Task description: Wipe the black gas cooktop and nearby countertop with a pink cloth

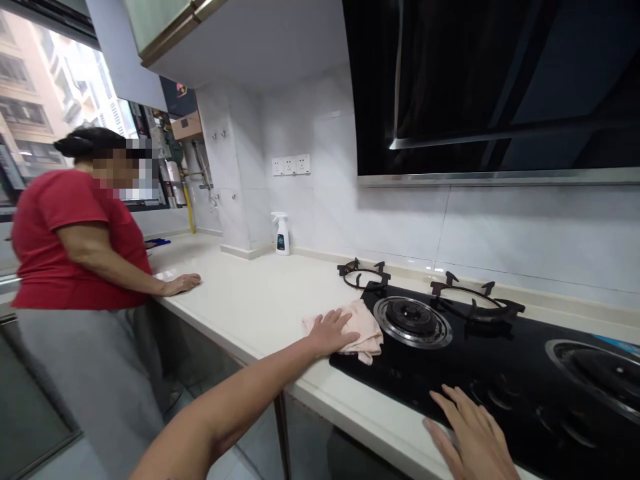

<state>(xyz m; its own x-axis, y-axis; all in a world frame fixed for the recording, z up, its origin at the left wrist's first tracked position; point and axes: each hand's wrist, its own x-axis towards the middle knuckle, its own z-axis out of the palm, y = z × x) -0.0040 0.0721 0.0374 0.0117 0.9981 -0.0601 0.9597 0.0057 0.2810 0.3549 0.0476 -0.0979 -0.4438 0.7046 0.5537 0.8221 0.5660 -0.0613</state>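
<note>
My left hand (331, 332) lies flat on a pale pink cloth (369, 329), its fingers stretched over the top. The crumpled cloth spans the white counter and the left edge of the black gas stove (400, 373). Over the front edge of the stove is my right hand (470, 427), holding nothing, fingers spread, beside the control knobs (500, 390). A round burner (413, 321) sits just right of the cloth. Behind it, one pot support (364, 276) rests off the burner at the back, and another pot support (473, 303) lies along the stove's rear edge.
A white spray bottle (283, 233) stands against the wall. At the left, a person in a red shirt (85, 240) leans with one hand (181, 285) on the counter (240, 293). A range hood (490, 87) overhangs the stove. A second burner (600, 370) is at the right.
</note>
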